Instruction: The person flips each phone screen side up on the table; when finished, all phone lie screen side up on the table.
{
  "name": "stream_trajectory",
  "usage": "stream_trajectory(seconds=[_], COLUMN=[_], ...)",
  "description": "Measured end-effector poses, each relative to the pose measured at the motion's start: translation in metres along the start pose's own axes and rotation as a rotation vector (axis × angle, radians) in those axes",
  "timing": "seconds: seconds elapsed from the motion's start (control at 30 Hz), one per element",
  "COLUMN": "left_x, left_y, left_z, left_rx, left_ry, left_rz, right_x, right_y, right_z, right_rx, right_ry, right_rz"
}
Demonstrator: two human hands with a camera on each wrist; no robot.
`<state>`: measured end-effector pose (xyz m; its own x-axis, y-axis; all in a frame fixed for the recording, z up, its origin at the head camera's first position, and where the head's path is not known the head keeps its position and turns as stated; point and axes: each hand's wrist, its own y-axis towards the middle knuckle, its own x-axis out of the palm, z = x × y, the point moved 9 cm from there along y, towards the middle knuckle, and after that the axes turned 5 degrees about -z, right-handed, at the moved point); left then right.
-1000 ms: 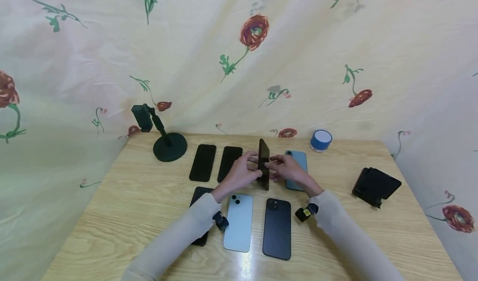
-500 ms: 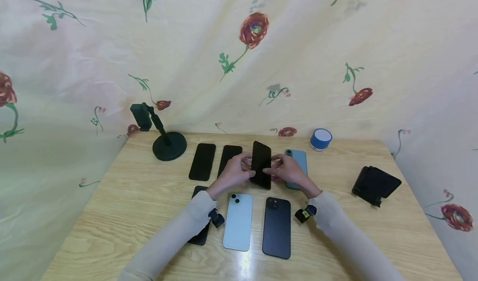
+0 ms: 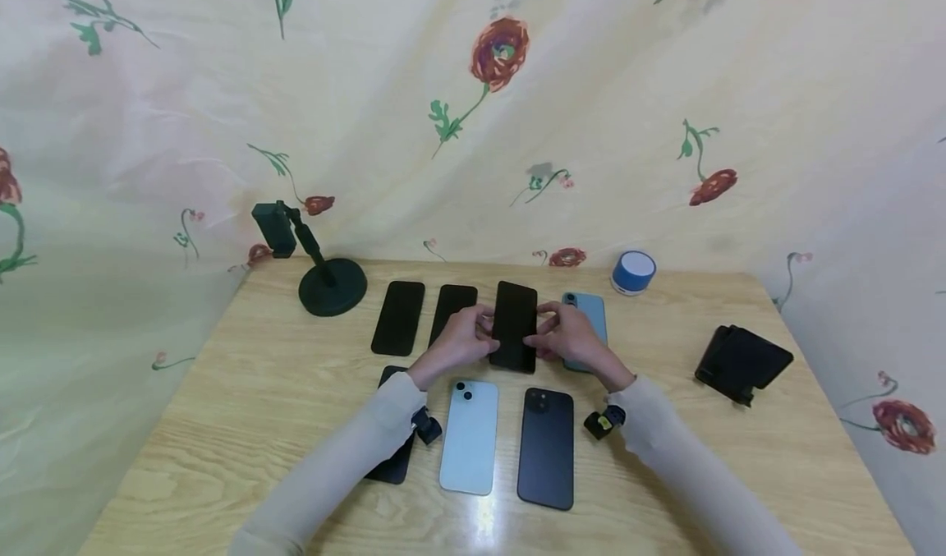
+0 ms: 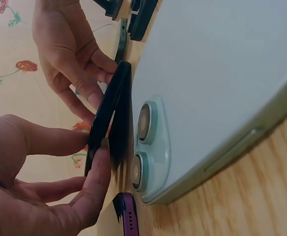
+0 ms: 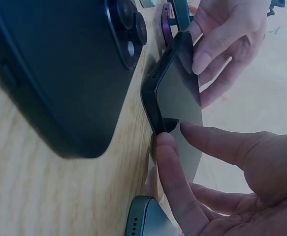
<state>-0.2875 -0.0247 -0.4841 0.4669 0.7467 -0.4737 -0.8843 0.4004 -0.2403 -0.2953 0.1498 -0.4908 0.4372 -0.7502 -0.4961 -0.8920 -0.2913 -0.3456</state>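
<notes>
Evidently, both hands share one thing: a black, glass-faced rectangular phone (image 3: 514,326) in the back row of the wooden tabletop (image 3: 643,482). Left hand (image 3: 466,334) and right hand (image 3: 569,334) each pinch one long edge between thumb and fingers, with the screen facing up. Both wrist views show the phone tilted, a gap beneath part of it; whether any edge touches the wood, I cannot tell. It sits between a black phone lying screen up (image 3: 454,301), partly behind the left hand, and a light blue phone lying back up (image 3: 594,314), partly behind the right.

The step in hand looks like laying the phone flat in that row. If so, the next move calls for lowering the raised side evenly, sliding the fingertips out from below, and parting the hands without nudging either neighbour.
</notes>
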Motion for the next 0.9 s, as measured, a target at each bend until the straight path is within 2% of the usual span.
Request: stream_trajectory(seconds=[0.13,0.4,0.63,0.9], left_x=[-0.001,0.002,0.002,0.003], left_y=[0.001,0.004,0.009,0.010], left_z=[0.004,0.005,0.008,0.007], left_rx=[0.007,-0.038,-0.042,-0.057], left_ry=[0.040,0.122,0.215,0.248], left_rz=[0.006,0.004,0.006,0.001], right_x=[-0.003,-0.003,-0.005,-0.004], right_y=[-0.001,0.001,0.003,0.003], right_z=[-0.003,0.000,0.002,0.003], right_rx=[-0.011,-0.004,0.012,0.015], right_ry=[-0.007,-0.005,-0.005,0.005], right_rz=[0.007,0.005,0.015,0.013])
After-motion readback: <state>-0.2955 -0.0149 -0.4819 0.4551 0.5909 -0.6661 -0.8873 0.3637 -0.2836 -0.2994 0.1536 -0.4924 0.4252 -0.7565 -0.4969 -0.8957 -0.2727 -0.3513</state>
